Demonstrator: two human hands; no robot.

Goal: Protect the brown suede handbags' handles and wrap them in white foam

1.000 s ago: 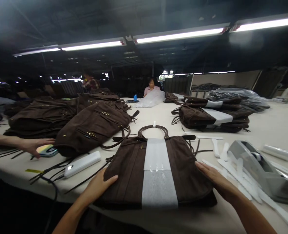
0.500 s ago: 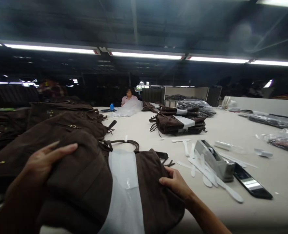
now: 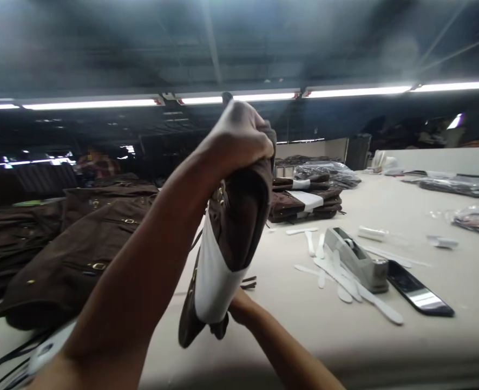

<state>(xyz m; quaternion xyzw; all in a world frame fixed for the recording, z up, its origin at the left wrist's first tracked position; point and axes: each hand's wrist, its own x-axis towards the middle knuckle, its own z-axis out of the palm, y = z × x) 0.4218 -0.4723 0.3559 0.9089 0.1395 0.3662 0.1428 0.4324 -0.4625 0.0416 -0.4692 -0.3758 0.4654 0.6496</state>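
A dark brown bag [image 3: 243, 211] with a white paper band [image 3: 217, 276] around it is held up off the table, tilted on edge. My left hand [image 3: 243, 130] is raised high and closed on the bag's upper end. Lower down, my right hand [image 3: 239, 306] is at the bag's underside near the band; its fingers are hidden behind the bag. Small brass fittings show on the bag's left side.
Brown bags [image 3: 77, 249] lie piled at left. Banded bags [image 3: 304, 203] are stacked on the table [image 3: 385, 346] beyond. A tape dispenser [image 3: 356, 260], white plastic strips [image 3: 336, 276] and a phone [image 3: 418, 287] lie at right. Plastic-wrapped items sit farther back.
The banded bag has been lifted from lying flat and turned on edge. My left hand has risen toward the centre and closed on its top; my right hand has moved left, under it.
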